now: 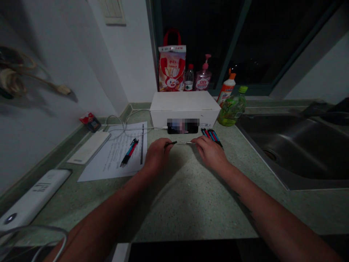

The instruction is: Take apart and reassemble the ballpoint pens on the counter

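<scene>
**A:** What do the hands hold, and how does it look?

**B:** The left hand [157, 154] pinches a short black pen part [171, 143], and the right hand [210, 153] pinches a thin silver-coloured rod [187, 142]. Both hands are curled, not spread.

**A:** Where are these two pieces?

**B:** They are nearly in one line between the hands, above a speckled green counter [188, 203]. I cannot tell if their ends touch. A white box [184, 105] stands beyond them.

**A:** What is nearest to each hand?

**B:** Just beyond the right hand lies a bunch of pens [212, 137] with red and blue bodies. Beside the left hand is a printed paper sheet [114, 156], and one similar pen [130, 151] lies on it. A steel sink [286, 145] is farther to the right.
</scene>
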The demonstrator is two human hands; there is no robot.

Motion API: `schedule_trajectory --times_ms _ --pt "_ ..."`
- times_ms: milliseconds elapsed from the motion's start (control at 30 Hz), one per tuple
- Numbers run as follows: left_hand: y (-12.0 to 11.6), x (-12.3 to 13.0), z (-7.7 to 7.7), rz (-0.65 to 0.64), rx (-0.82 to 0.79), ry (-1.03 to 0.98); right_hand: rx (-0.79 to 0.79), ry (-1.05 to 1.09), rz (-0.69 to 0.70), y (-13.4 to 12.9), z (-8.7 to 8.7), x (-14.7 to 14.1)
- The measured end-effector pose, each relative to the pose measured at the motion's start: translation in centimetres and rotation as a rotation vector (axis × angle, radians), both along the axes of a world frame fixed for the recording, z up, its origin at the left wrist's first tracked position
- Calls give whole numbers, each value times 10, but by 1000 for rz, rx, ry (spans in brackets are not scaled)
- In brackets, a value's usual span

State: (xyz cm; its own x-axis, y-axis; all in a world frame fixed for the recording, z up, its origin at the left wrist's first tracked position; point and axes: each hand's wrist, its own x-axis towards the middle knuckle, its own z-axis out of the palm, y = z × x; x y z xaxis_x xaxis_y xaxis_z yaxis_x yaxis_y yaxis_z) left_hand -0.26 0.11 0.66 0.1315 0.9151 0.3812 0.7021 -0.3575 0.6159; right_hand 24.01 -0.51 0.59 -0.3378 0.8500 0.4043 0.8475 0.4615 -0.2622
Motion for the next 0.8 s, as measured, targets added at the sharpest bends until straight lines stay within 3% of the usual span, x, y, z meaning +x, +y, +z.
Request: schedule_trajectory --times_ms 333,567,800 --pt "-1 3 -1 -40 -33 54 -25 -33 43 -4 3 -4" --pt "-3 5 -3 -186 -53 100 -61 -2 156 -4 2 -7" --pt "-5 9 -7 -147 -116 -49 -109 27 47 -4 -3 -12"
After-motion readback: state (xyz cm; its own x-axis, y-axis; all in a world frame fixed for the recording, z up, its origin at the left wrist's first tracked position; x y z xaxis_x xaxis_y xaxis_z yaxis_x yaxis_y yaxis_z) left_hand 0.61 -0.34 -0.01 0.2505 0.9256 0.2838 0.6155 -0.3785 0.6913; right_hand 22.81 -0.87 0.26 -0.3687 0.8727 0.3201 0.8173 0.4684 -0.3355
